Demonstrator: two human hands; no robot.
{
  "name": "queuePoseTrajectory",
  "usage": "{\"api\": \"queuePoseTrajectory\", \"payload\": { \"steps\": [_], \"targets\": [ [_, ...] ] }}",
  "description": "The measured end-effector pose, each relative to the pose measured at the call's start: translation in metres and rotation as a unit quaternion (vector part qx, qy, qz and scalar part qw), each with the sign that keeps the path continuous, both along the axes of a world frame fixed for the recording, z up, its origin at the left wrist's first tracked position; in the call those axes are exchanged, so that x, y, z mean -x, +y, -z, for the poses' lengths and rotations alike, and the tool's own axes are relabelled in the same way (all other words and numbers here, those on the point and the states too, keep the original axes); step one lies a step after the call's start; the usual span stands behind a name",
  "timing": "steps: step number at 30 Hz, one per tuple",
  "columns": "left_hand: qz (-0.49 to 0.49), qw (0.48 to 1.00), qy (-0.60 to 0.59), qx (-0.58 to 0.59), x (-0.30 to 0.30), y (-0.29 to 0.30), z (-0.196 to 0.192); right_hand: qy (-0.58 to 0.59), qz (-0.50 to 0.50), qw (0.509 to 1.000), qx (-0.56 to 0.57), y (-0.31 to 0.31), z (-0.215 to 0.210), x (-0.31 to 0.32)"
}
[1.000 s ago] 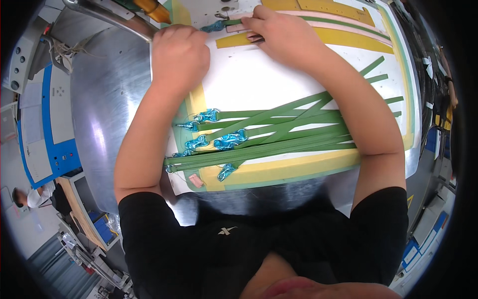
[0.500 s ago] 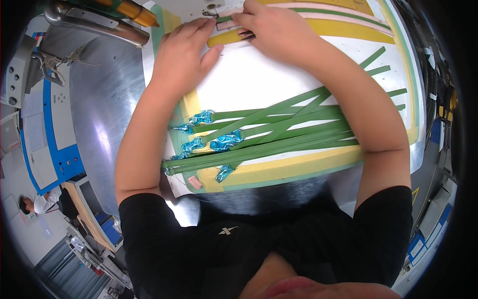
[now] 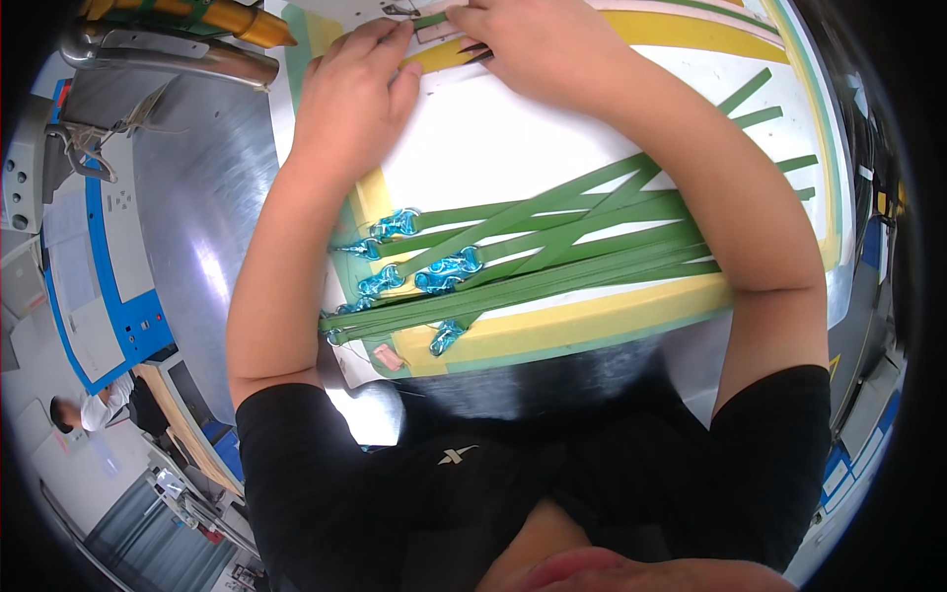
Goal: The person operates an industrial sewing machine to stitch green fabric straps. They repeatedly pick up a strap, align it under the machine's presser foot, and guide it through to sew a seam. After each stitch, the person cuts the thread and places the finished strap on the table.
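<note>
At the far side of the work board, my left hand (image 3: 353, 94) lies with fingers stretched and thumb apart, its fingertips by the end of a green strap (image 3: 431, 20). My right hand (image 3: 547, 49) is closed around dark, pointed tweezers (image 3: 475, 52), most of which its palm hides. The fingertips of that hand touch the same strap, on a pale pink strip (image 3: 439, 35). Nearer me lies a pile of green straps (image 3: 552, 247), crossing one another. Metal clasps wrapped in blue film (image 3: 449, 269) are fixed to their left ends.
Yellow tape (image 3: 582, 331) borders the white board surface (image 3: 473, 148). A small pink piece (image 3: 388, 356) lies at the near left corner. A metal pipe (image 3: 178, 61) and an orange-gold cylinder (image 3: 237, 22) jut in at upper left. A person (image 3: 99, 405) is far off at left.
The whole view has shifted, so the board and both hands appear slightly higher. The hands keep nearly the same place at the strap end, and the tweezers' tips point a little differently.
</note>
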State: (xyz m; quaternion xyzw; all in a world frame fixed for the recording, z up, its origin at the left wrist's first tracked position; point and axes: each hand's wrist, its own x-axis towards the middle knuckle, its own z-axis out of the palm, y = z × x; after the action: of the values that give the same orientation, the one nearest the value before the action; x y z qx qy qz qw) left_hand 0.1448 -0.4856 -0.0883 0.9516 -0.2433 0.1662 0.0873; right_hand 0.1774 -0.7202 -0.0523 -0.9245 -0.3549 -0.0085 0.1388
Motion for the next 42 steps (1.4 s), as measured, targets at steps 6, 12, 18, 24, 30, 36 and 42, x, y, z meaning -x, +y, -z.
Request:
{"api": "queuePoseTrajectory", "payload": {
  "steps": [6,12,18,24,30,36,42],
  "targets": [
    [0.005,1.0,-0.004,0.007,-0.002,0.0,0.001,-0.022,-0.016,1.0,0.014,-0.001,0.003,-0.002],
    [0.008,1.0,-0.002,0.009,-0.002,0.002,0.002,-0.029,-0.013,0.999,0.017,0.002,0.002,0.0],
    [0.005,1.0,0.0,-0.001,0.0,0.003,0.001,-0.036,0.006,0.999,0.029,0.006,0.008,-0.002],
    [-0.013,1.0,-0.003,0.002,0.0,0.001,0.007,-0.037,0.006,0.999,0.024,0.007,0.005,0.0],
    [-0.04,0.999,-0.031,-0.004,0.004,0.0,0.011,-0.118,-0.007,0.993,-0.004,0.009,0.026,-0.002],
    [-0.043,0.999,-0.004,-0.014,0.004,-0.007,0.005,-0.128,-0.005,0.992,0.013,0.007,0.025,-0.001],
    [-0.024,0.999,-0.025,-0.035,0.005,-0.005,0.007,-0.117,-0.002,0.993,0.023,0.01,0.024,0.0]
  ]
}}
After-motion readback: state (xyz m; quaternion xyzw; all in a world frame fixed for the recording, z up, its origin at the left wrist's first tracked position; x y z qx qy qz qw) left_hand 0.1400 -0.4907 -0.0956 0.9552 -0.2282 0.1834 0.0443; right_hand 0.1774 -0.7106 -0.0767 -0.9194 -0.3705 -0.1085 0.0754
